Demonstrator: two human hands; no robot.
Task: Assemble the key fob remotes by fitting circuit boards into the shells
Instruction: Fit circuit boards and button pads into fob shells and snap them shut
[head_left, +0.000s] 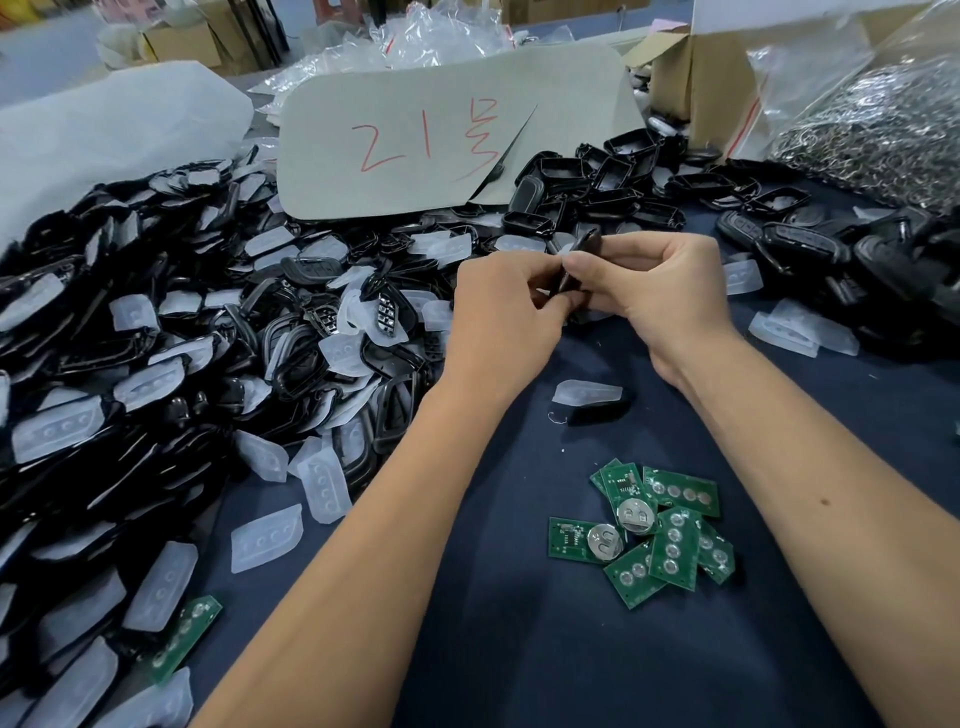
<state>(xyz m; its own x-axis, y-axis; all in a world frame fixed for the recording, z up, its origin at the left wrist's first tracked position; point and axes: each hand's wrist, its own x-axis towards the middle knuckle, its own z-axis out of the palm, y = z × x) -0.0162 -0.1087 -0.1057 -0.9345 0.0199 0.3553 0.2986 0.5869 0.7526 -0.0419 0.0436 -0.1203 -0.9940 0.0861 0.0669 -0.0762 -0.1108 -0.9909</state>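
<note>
Shell (579, 262) held edge-on above the dark cloth (519, 649), left hand (501, 312) and right hand (660, 280) both pinching it. Looks like pressing-together time; whether a board is inside, I can't tell. Next: grab from the green boards (670, 525) nearby.

Left hand (501, 306): fingers curled, tips pinching the near end of the black shell (577, 265). Right hand (654, 283): just right of the shell, fingers curled round it, thumb on its edge. Both forearms bare, converging on the shell from below.
</note>
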